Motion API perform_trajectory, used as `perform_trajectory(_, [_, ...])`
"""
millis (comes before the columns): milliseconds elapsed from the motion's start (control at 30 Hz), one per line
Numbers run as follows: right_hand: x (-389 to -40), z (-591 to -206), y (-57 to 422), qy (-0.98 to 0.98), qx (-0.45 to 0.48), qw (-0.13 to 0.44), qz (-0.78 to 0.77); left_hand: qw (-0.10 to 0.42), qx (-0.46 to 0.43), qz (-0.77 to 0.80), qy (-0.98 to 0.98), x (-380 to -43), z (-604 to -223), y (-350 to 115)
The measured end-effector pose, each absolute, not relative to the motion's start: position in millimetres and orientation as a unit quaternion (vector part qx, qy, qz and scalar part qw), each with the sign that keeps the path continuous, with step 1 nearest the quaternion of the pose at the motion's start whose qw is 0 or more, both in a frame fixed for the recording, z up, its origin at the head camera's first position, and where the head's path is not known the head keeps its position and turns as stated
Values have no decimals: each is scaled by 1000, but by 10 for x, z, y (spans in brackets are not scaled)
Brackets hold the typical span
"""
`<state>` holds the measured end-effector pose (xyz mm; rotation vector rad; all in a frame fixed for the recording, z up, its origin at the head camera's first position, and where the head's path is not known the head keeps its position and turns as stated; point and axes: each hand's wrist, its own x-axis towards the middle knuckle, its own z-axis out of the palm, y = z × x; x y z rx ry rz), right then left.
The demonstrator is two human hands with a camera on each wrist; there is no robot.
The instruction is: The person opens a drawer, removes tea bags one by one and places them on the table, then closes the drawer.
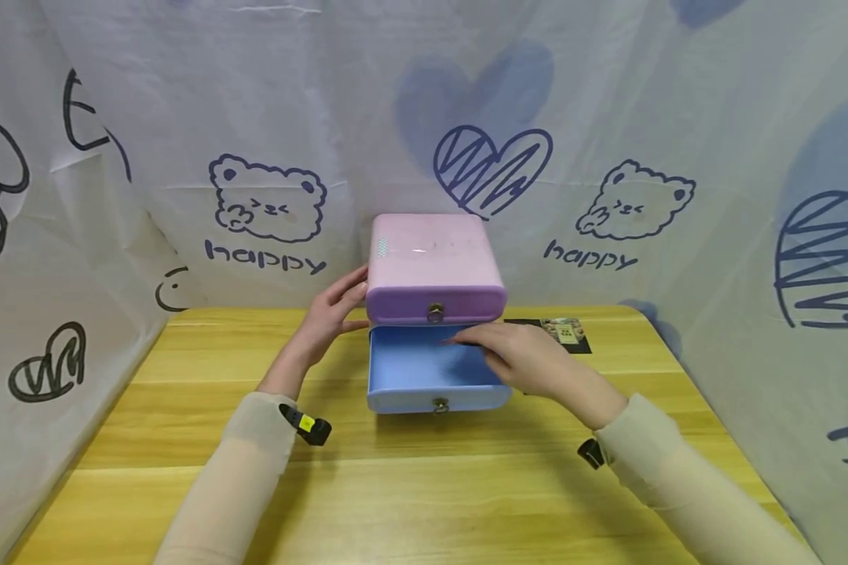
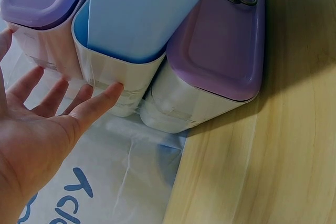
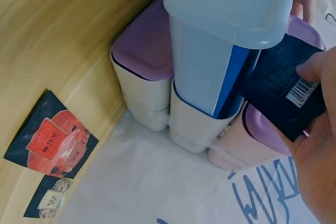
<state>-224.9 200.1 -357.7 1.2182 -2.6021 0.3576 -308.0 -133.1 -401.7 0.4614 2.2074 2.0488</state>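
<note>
A small stacked drawer unit [image 1: 431, 249] has a pink top and a purple top drawer front [image 1: 403, 306]. Its middle blue drawer [image 1: 424, 399] is pulled out. My right hand [image 1: 533, 357] pinches a flat dark packet [image 3: 273, 77] with a white barcode, thumb on its face, over the drawer's opening. In the head view that packet is mostly hidden by the fingers. My left hand [image 1: 328, 318] is at the unit's left side with fingers spread; in the left wrist view the fingertips [image 2: 115, 90] touch or nearly touch its wall. The lowest purple drawer [image 2: 220, 45] is closed.
On the wooden table [image 1: 438, 494], right of the unit, lie a dark packet with red print [image 3: 55, 142] and another with a pale label [image 3: 48, 199]. A printed white cloth [image 1: 268, 94] hangs behind the unit and along both sides.
</note>
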Motion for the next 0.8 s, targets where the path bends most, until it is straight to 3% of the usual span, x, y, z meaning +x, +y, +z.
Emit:
perform_trajectory(533, [-2125,-3818,2317,-827,460,294,132,46,149,672,724,-3098,-4041,-1331])
perform_trajectory(800, [-2033,-3906,2414,-820,440,338,144,50,151,674,721,-3093,-4040,-1359])
